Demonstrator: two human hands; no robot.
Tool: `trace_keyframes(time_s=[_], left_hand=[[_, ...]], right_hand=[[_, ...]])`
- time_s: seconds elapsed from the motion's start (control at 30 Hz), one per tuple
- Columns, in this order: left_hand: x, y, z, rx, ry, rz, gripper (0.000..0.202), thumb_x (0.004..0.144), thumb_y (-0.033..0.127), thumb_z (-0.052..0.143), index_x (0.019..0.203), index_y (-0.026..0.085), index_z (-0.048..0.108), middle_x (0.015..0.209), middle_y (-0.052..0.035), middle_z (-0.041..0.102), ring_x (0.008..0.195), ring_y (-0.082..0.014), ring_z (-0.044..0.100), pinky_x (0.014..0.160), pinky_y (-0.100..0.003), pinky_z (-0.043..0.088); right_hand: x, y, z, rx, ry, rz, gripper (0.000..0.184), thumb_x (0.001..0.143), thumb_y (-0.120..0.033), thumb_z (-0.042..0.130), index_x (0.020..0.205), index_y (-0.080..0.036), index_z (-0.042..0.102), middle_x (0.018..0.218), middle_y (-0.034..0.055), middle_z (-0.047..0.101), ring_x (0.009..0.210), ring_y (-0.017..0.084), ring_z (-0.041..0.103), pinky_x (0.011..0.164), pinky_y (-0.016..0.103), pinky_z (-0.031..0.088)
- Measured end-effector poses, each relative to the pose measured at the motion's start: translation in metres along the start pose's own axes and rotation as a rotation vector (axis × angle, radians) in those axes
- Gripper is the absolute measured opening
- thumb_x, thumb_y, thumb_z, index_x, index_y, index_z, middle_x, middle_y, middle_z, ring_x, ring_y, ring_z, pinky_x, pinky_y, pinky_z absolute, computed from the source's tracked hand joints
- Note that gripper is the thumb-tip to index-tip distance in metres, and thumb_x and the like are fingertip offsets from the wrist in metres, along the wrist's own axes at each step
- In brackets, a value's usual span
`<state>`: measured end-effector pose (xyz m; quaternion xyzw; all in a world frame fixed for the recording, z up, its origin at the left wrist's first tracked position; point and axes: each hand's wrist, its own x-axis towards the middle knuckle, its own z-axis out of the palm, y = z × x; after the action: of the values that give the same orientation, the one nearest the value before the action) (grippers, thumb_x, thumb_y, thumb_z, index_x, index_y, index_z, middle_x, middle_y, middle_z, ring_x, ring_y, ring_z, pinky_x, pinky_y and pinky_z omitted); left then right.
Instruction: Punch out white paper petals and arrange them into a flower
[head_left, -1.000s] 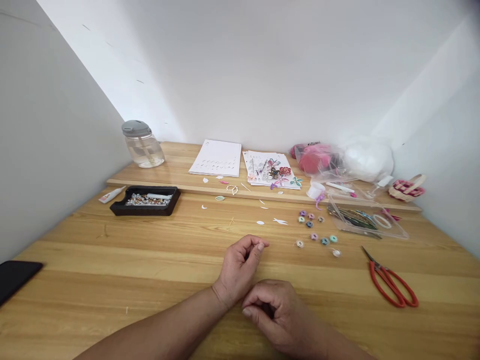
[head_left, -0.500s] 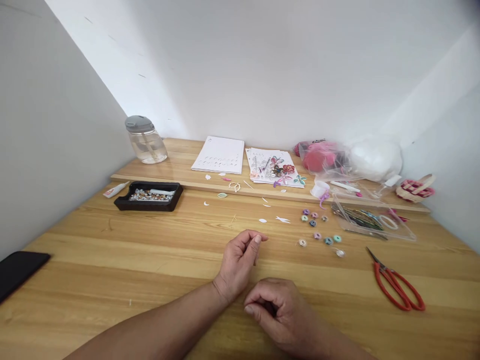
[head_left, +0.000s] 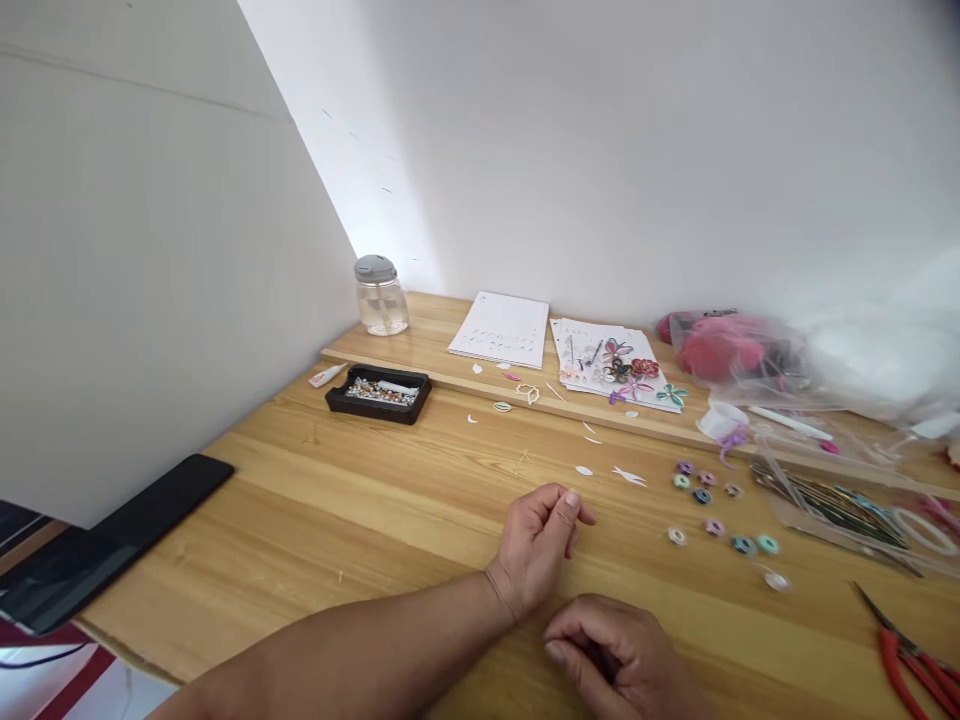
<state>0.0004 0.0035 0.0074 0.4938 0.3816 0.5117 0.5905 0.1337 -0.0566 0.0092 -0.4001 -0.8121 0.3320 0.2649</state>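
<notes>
My left hand (head_left: 538,542) rests on the wooden table (head_left: 360,500) with its fingers curled and the thumb against the forefinger; nothing shows between them. My right hand (head_left: 616,655) lies just in front of it, near the bottom edge, loosely closed into a fist with nothing visible in it. Nearest the left hand are white paper scraps (head_left: 628,476) and several small coloured paper coils (head_left: 712,500) to its right.
Red scissors (head_left: 907,660) lie at the far right, beside a clear box of paper strips (head_left: 840,500). A black bead tray (head_left: 379,392), a glue tube (head_left: 328,376), a lidded jar (head_left: 381,295), white sheets (head_left: 501,330), a quilled-flower sheet (head_left: 615,365) and a pink bag (head_left: 720,345) stand behind. A dark phone (head_left: 112,540) lies at the left edge.
The view has swung to the left, so everything sits further right in the picture and the table's left edge shows. Both hands stay closed in nearly the same spot on the table.
</notes>
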Motion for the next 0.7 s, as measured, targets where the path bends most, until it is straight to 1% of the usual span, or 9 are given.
trace_keyframes(time_s=[0.2,0.4,0.7], left_hand=[[-0.0007,0.0010,-0.0007,0.023,-0.009,0.006,0.045,0.092,0.053,0.049,0.074,0.014,0.061,0.053,0.0041,0.038,0.051,-0.0079,0.033,0.050,-0.022,0.026],[-0.0006,-0.0007,-0.0019,0.065,0.007,0.037,0.042,0.092,0.051,0.051,0.074,0.014,0.062,0.058,0.0030,0.039,0.056,-0.0083,0.034,0.054,-0.023,0.027],[0.0004,0.0008,-0.0018,0.085,0.012,0.009,0.043,0.091,0.053,0.050,0.077,0.014,0.062,0.053,0.0042,0.039,0.051,-0.0086,0.034,0.051,-0.022,0.028]], right_hand=[[-0.0021,-0.0038,0.0005,0.034,0.001,0.035,0.013,0.087,-0.020,0.054,0.079,-0.018,0.064,0.067,-0.0009,0.062,0.061,0.010,0.054,0.059,0.019,0.038],[-0.0026,-0.0025,0.0018,0.057,-0.002,0.057,0.011,0.087,-0.019,0.055,0.081,-0.018,0.064,0.069,-0.0018,0.062,0.063,0.010,0.054,0.061,0.019,0.038],[-0.0034,-0.0011,0.0043,0.060,-0.003,0.046,0.009,0.086,-0.017,0.056,0.081,-0.019,0.063,0.072,-0.0023,0.063,0.065,0.010,0.055,0.063,0.020,0.038]])
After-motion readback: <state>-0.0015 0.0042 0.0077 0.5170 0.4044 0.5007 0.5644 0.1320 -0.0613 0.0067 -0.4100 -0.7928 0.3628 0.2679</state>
